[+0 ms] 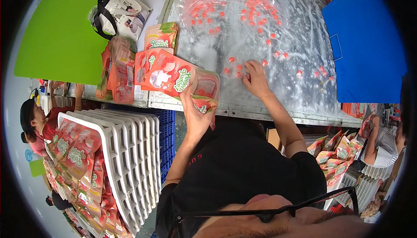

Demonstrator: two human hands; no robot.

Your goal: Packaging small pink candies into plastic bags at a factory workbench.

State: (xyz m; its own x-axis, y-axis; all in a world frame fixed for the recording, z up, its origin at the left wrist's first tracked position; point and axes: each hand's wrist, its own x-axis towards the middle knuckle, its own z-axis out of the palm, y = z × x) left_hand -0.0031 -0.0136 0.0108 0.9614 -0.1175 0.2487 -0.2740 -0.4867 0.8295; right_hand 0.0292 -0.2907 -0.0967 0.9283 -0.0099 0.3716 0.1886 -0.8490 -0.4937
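Red wrapped candies [239,68] lie on the table [299,96] by my right hand [257,80]; whether it grasps one, I cannot tell. My left hand [197,117] grips a clear-windowed pouch [206,84]. Gathering seems in hand; the next move needs a careful pinch.

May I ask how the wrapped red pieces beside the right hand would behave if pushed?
Those red pieces look small beside the right hand, so probably light. Their clear wrappers may slide on the smooth-looking table, though spread wrapper edges might hinder rolling.
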